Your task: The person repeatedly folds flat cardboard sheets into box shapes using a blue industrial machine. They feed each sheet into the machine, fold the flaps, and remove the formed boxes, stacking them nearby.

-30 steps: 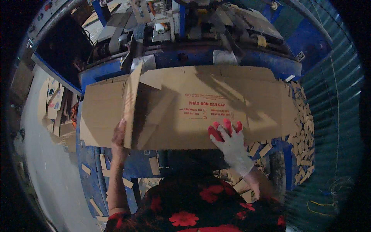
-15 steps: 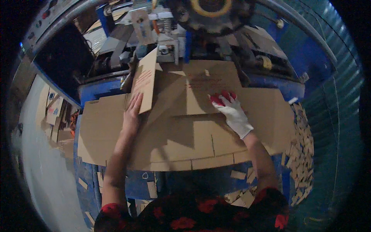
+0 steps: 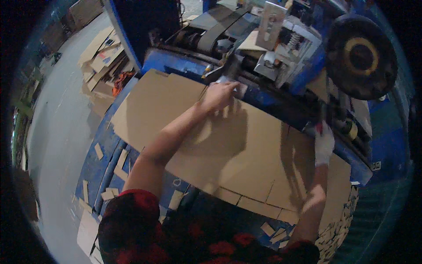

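Note:
A large flat cardboard sheet [image 3: 259,163] lies on the blue machine table beneath both my forearms, with slots and cut lines along its near edge. My bare left hand [image 3: 217,97] is at the sheet's far edge, beside a metal guide [image 3: 237,72]. Its fingers look spread, and nothing shows in them. Farther right, my right hand [image 3: 324,145], in a white glove with red fingertips, reaches to the machine's front edge; its fingers are blurred and partly hidden in the dark gap.
Beyond the sheet stands a machine with a black wheel [image 3: 361,56], a metal bracket [image 3: 271,25] and a belt [image 3: 220,33]. Cardboard scraps [image 3: 338,229] heap at lower right; more lie on the table's near side. A cardboard pile [image 3: 101,66] is on the floor at left.
The view has turned left. The printed, folded cardboard panels under my hands are out of sight, and the flat sheet lies uncovered. Both hands have moved forward to the machine's edge.

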A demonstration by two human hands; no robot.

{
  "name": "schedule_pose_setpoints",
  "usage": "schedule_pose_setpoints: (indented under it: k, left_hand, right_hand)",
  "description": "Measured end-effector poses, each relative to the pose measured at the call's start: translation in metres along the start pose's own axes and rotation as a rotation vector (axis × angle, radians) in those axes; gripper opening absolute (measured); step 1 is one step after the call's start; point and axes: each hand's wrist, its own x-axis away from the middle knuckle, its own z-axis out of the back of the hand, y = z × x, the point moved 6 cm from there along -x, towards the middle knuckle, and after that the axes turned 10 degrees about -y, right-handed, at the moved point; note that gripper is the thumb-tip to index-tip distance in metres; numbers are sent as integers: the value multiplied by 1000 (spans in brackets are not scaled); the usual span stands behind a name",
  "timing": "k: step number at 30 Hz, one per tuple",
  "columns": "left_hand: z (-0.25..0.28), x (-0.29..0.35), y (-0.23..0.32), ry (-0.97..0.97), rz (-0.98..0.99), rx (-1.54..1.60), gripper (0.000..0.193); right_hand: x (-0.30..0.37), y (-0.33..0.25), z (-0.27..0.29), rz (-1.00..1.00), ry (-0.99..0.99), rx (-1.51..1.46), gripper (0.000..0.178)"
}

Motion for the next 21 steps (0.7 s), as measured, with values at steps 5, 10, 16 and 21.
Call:
schedule_pose_setpoints:
  k: [5, 10, 16, 21]
  left_hand:
    - [81, 182, -83, 69, 622, -511, 47]
    - [100, 282, -94, -51, 745, -519, 66]
    - [124, 372, -84, 48, 830, -450, 78]
    - [126, 399, -128, 117, 818, -223, 75]
  right_hand:
    - [147, 1, 31, 9, -118, 64, 48]
    - [265, -13, 57, -109, -201, 77, 51]
    - [395, 19, 117, -716, 116, 390, 69]
    - [488, 63, 82, -1250, 610, -1018, 55]
